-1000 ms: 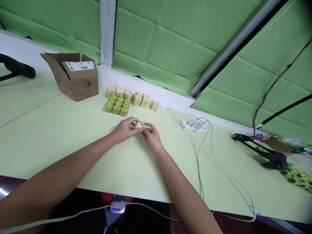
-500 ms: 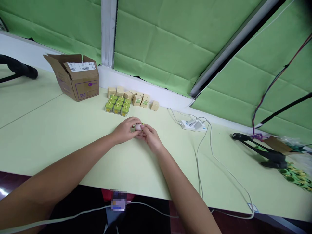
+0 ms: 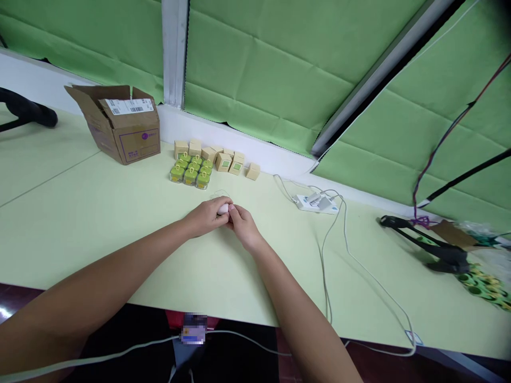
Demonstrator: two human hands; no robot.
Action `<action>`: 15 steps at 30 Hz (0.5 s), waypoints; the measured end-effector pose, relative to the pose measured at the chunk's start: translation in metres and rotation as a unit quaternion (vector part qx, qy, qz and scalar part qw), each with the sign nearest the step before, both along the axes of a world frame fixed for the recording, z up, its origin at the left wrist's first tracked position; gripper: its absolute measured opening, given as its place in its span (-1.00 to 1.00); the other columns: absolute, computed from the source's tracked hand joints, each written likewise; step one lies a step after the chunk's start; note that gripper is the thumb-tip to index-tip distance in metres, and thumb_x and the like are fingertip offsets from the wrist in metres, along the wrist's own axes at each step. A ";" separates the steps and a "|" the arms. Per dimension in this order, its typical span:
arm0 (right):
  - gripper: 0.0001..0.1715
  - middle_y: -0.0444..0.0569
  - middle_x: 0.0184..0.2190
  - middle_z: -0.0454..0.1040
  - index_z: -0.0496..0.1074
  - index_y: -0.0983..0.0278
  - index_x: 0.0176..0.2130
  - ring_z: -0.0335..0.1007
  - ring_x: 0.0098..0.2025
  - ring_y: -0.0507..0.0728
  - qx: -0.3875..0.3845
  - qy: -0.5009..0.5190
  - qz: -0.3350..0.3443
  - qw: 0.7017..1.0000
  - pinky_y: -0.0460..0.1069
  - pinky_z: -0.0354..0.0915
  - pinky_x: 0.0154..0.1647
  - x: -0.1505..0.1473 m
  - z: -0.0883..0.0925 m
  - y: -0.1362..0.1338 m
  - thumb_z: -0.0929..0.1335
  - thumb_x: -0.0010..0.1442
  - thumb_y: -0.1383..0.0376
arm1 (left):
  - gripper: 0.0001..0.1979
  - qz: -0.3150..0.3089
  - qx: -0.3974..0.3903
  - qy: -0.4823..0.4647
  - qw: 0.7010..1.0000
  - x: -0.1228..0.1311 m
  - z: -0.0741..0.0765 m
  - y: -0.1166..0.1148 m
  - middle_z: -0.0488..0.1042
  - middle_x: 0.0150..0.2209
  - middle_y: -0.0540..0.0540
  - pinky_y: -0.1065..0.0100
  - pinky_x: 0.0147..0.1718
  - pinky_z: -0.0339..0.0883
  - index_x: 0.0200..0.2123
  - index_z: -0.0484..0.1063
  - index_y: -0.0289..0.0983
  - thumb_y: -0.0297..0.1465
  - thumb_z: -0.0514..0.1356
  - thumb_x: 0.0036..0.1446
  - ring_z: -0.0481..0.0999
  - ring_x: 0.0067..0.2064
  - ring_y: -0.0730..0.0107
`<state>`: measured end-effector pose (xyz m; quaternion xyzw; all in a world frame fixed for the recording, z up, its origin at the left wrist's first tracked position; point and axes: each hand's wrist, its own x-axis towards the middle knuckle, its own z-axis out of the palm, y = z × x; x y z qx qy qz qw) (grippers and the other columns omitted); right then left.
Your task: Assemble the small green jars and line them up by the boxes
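My left hand [image 3: 206, 215] and my right hand [image 3: 242, 227] meet over the middle of the pale green table [image 3: 99, 213], fingers curled together around a small white and green object [image 3: 223, 208]. Only a white bit of it shows between the fingertips; the rest is hidden by both hands. Behind the hands stands a cluster of small clear boxes with green lids [image 3: 191, 171], and behind those a row of small tan cardboard boxes [image 3: 217, 157].
An open brown cardboard carton [image 3: 122, 125] stands at the back left. A white power strip [image 3: 316, 203] with cables lies to the right. A black clamp [image 3: 435, 250] and green rings [image 3: 485, 284] sit at the far right. A green cloth covers the wall.
My fingers have closed further over the small object, so its green part no longer shows. The hands stay in about the same place.
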<state>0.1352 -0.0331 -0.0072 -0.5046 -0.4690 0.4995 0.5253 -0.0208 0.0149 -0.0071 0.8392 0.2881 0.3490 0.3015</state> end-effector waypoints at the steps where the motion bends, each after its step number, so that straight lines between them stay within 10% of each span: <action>1: -0.54 -0.10 -0.40 0.53 0.52 0.24 -0.29 0.43 -0.34 0.11 0.009 -0.021 -0.010 1.000 0.00 0.44 -0.27 -0.001 -0.002 0.000 0.44 0.15 -0.11 | -0.67 0.009 0.001 0.009 1.000 0.000 0.000 -0.001 0.58 0.00 -0.09 0.24 -0.13 0.44 0.08 0.41 -0.17 -0.30 0.12 0.27 0.58 -0.06 0.20; 15: -0.64 -0.08 -0.31 0.56 0.52 0.19 -0.22 0.47 -0.23 0.14 0.044 -0.034 -0.033 0.998 0.01 0.46 -0.19 -0.005 -0.008 0.000 0.41 0.25 -0.04 | -0.68 0.037 0.039 0.013 0.998 0.002 -0.001 -0.003 0.53 0.10 -0.15 0.19 -0.06 0.45 0.08 0.35 -0.21 -0.34 0.09 0.27 0.59 -0.01 0.17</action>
